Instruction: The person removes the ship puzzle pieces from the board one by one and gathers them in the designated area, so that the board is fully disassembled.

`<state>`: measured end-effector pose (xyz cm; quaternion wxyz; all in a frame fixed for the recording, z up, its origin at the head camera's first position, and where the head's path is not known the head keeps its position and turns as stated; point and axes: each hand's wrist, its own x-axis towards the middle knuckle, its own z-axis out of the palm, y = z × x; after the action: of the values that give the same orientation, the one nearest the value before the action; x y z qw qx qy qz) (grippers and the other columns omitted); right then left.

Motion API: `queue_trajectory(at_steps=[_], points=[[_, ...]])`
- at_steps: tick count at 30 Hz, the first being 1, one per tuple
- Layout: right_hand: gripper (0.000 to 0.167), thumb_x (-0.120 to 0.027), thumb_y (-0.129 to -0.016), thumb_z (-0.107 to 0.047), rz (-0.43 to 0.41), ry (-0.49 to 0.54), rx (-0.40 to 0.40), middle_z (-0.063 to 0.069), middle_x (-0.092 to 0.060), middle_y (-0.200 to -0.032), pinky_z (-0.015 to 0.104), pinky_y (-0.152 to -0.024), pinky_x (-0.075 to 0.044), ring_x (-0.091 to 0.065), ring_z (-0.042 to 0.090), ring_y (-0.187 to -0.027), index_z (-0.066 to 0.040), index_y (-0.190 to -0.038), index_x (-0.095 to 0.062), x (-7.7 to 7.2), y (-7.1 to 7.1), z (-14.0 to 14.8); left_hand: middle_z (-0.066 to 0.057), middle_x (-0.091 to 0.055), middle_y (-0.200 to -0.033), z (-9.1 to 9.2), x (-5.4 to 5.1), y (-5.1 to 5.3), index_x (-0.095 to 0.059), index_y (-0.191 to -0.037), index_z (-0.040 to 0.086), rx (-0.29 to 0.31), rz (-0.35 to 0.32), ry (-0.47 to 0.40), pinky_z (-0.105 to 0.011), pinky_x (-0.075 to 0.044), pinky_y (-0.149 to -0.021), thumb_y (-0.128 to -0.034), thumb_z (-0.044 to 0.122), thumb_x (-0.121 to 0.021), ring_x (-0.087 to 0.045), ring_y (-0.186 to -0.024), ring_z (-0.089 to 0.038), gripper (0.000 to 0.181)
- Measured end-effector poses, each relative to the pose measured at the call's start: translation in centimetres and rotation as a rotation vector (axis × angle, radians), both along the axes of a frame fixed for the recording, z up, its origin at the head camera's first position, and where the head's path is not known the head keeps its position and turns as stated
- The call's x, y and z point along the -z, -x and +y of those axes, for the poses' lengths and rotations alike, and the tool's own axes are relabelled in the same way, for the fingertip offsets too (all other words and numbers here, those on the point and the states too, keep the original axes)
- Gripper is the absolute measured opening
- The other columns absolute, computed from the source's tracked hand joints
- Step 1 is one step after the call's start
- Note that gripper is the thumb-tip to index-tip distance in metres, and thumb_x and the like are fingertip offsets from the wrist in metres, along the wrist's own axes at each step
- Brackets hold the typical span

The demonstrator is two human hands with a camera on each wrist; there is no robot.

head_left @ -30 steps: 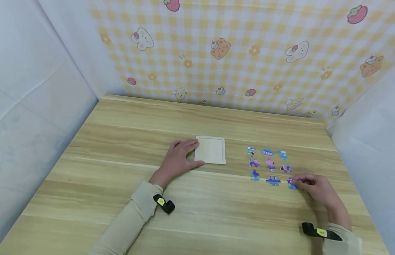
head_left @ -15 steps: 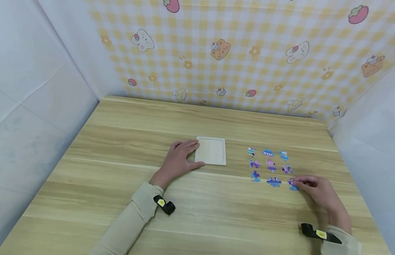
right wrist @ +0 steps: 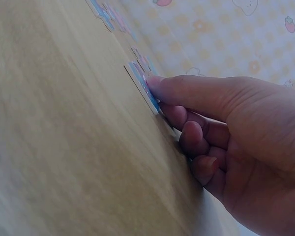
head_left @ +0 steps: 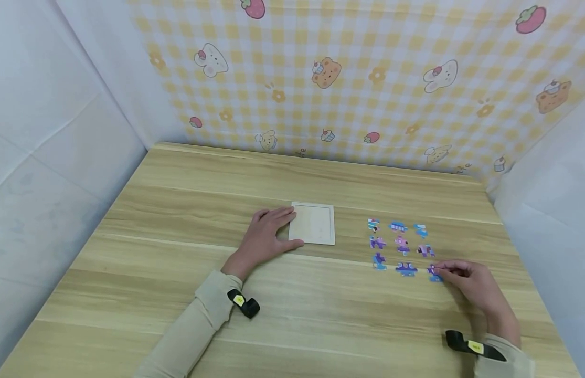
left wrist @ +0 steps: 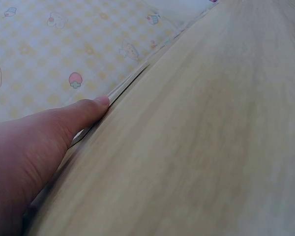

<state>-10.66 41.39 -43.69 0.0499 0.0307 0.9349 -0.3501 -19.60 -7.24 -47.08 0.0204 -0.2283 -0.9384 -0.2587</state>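
Observation:
A square, pale wooden puzzle tray [head_left: 312, 224] with a raised rim lies mid-table in the head view. My left hand [head_left: 264, 239] rests at its left side, fairly straight fingers touching the upper left edge and thumb along the front edge. The left wrist view shows the thumb [left wrist: 88, 112] against the tray's edge. On the right, my right hand [head_left: 471, 281] pinches a purple and blue puzzle piece [head_left: 434, 274] with thumb and index finger. In the right wrist view that piece [right wrist: 143, 88] lies at the table surface under the thumb; the other fingers are curled.
Several more puzzle pieces [head_left: 402, 244] lie in spaced rows between the tray and my right hand. The wood-grain table [head_left: 320, 315] meets a yellow checked cloth [head_left: 349, 105] at the back. White sheets hang at the left and right.
The head view has shifted very slightly. Both hands, the tray and the puzzle pieces otherwise stay where they were.

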Motion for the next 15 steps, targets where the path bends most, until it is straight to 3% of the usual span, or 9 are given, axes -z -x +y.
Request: queue_trajectory(at_steps=[15], points=[[0.027, -0.073, -0.099, -0.026, -0.028, -0.006, 0.010, -0.001, -0.077, -0.102, 0.019, -0.067, -0.046, -0.056, 0.004, -0.081, -0.002, -0.111, -0.079, 0.01, 0.01, 0.06, 0.003, -0.041, -0.163, -0.19, -0.22, -0.26, -0.051, -0.154, 0.015, -0.020, 0.007, -0.039, -0.048, -0.019, -0.122, -0.0892, 0.067, -0.069, -0.032, -0.153, -0.016, 0.085]])
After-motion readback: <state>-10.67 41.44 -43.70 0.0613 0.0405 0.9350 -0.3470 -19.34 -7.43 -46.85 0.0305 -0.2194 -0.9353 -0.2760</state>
